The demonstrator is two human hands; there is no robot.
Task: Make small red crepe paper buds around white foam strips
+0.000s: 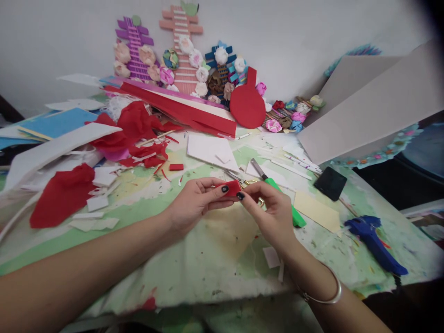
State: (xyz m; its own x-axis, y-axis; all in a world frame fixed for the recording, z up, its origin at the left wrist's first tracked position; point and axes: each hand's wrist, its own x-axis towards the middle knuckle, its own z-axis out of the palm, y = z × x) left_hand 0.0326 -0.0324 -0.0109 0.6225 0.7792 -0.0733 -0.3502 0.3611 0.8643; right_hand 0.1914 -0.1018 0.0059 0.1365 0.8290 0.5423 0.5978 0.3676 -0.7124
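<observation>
A small red paper-covered piece (233, 188) is held between my two hands above the middle of the table. My left hand (201, 199) pinches it with the thumb on top and the fingers beneath. At its right end, the thumb and forefinger of my right hand (268, 208) close on the edge. Just behind the hands lie scissors (236, 175) with gold handles, partly hidden by my fingers. A green-handled utility knife (268, 180) lies beyond my right hand. Another small red block (176, 167) rests on the table to the left.
A blue glue gun (376, 243) and a black square object (330, 183) lie at right. Red crepe paper (64, 194) and white scraps (97, 203) spread at left. Along the wall stand a red guitar-like cutout (247, 104) and flower-decorated stick crafts (180, 60). Large grey boards (367, 101) lean at right.
</observation>
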